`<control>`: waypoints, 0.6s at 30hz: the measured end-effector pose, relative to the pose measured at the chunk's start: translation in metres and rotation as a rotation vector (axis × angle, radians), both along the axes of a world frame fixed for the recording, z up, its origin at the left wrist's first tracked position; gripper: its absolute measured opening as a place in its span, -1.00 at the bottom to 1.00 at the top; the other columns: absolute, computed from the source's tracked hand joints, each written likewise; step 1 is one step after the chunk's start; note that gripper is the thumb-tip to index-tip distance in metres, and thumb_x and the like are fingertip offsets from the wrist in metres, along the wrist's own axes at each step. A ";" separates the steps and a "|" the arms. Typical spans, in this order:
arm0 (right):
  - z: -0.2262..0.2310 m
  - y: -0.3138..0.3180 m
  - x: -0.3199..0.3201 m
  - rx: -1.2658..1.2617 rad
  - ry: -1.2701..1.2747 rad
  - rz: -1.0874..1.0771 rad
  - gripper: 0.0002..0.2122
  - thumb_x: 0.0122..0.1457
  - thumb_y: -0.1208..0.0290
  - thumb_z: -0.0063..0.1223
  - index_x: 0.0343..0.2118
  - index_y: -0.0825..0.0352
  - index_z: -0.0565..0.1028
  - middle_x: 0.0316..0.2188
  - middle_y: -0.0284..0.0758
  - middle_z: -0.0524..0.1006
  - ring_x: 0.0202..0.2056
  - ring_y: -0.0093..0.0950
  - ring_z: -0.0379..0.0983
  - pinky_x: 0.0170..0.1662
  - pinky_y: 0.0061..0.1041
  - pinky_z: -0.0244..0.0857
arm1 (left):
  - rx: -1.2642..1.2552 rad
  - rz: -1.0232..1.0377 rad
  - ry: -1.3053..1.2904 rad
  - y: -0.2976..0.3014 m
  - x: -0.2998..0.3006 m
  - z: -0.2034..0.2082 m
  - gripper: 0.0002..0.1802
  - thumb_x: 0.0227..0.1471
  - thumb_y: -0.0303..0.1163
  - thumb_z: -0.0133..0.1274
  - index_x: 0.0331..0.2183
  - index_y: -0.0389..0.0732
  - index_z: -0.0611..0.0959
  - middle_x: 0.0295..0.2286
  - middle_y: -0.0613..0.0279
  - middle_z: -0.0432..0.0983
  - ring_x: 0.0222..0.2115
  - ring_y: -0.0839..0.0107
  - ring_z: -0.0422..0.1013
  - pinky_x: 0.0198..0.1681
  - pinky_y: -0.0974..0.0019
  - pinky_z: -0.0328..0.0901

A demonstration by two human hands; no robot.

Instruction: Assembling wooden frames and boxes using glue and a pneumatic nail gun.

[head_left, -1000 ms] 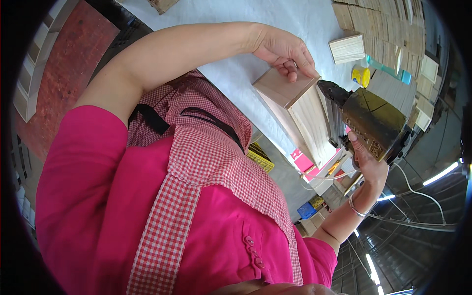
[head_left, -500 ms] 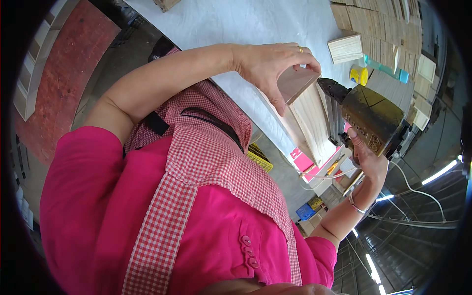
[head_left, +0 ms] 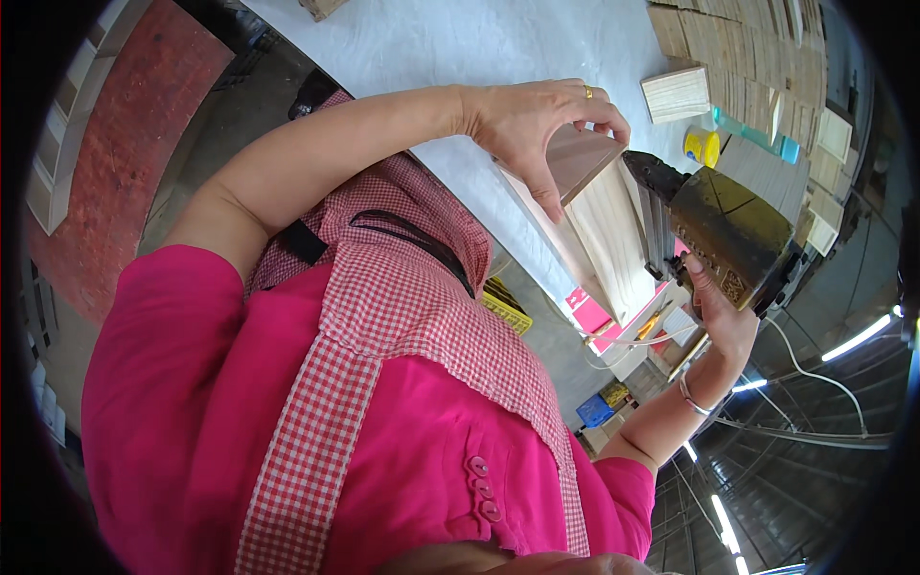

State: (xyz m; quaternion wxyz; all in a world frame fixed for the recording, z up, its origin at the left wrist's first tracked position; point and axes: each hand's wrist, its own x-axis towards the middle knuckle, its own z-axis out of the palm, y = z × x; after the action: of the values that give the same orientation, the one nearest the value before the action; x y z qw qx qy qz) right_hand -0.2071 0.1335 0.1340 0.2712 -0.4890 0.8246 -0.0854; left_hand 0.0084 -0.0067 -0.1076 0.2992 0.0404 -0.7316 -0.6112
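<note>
My left hand (head_left: 541,129) curves over one end of a pale wooden box (head_left: 613,240), thumb on the near side and fingers on the far side, gripping its end board. My right hand (head_left: 724,311) is wrapped round the handle of a pneumatic nail gun (head_left: 733,225), dark and worn, with its nose against or very close to the box's upper edge near my left fingertips. Where the nose meets the wood, I cannot tell whether it touches. The box stands on the pale worktable; part of its inside is hidden by my left hand.
Stacks of thin wooden boards (head_left: 743,57) stand at the far right of the worktable (head_left: 431,48). Nearby are a loose wood block (head_left: 676,94) and a yellow tub (head_left: 701,146). An air hose (head_left: 815,359) trails from the gun. A red board (head_left: 134,144) lies at the left.
Almost nothing differs. My left hand and the nail gun have shifted very slightly to the right, with both grips kept.
</note>
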 end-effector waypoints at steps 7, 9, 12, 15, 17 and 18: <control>0.001 -0.005 -0.003 0.019 0.035 0.014 -0.52 -0.02 0.55 0.43 -0.03 0.48 0.48 -0.12 -0.22 0.59 -0.15 -0.46 0.53 -0.05 -0.47 0.43 | 0.007 -0.003 -0.003 0.000 0.000 -0.001 0.02 -0.58 -0.15 0.52 0.05 -0.02 0.46 -0.02 0.29 0.39 -0.01 0.23 0.27 0.16 0.14 0.21; 0.001 -0.005 -0.003 0.018 0.019 0.004 -0.53 -0.02 0.54 0.43 -0.02 0.48 0.48 -0.12 -0.23 0.59 -0.16 -0.46 0.53 -0.06 -0.47 0.43 | -0.001 0.003 0.006 0.001 0.001 -0.001 0.02 -0.58 -0.15 0.51 0.05 -0.03 0.46 -0.02 0.28 0.38 -0.01 0.23 0.27 0.16 0.14 0.21; 0.001 -0.005 -0.005 0.016 -0.012 -0.018 -0.53 -0.01 0.52 0.43 -0.02 0.48 0.49 -0.12 -0.23 0.59 -0.17 -0.46 0.52 -0.07 -0.48 0.42 | -0.004 0.002 0.015 0.000 0.001 -0.001 0.03 -0.58 -0.14 0.51 0.05 -0.03 0.46 -0.02 0.27 0.38 -0.01 0.23 0.27 0.16 0.14 0.21; 0.002 -0.006 -0.010 0.027 0.157 0.044 -0.52 -0.01 0.51 0.43 -0.01 0.47 0.48 -0.12 -0.23 0.59 -0.19 -0.46 0.52 -0.07 -0.49 0.41 | -0.004 -0.005 0.024 -0.001 0.001 0.000 0.03 -0.58 -0.13 0.51 0.05 -0.03 0.46 -0.02 0.27 0.38 -0.01 0.23 0.27 0.16 0.14 0.21; 0.003 -0.018 0.000 0.076 0.126 0.002 -0.52 -0.01 0.51 0.43 -0.01 0.47 0.49 -0.12 -0.23 0.59 -0.19 -0.46 0.52 -0.06 -0.49 0.41 | -0.025 0.016 0.024 0.000 0.000 -0.003 0.03 -0.56 -0.12 0.51 0.07 -0.03 0.46 -0.02 0.26 0.38 -0.01 0.23 0.27 0.16 0.15 0.21; 0.006 -0.027 0.008 0.124 0.100 -0.036 -0.52 -0.01 0.51 0.44 -0.01 0.46 0.49 -0.12 -0.23 0.59 -0.19 -0.46 0.52 -0.06 -0.49 0.40 | -0.037 0.026 0.025 0.001 0.001 -0.003 0.04 -0.56 -0.11 0.51 0.07 -0.03 0.45 -0.02 0.26 0.38 -0.01 0.23 0.27 0.16 0.16 0.21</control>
State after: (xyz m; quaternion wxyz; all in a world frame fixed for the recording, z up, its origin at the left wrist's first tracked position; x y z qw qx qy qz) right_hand -0.1996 0.1068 0.1399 0.2578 -0.4600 0.8495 -0.0146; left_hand 0.0090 -0.0062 -0.1107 0.3169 0.0370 -0.7384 -0.5941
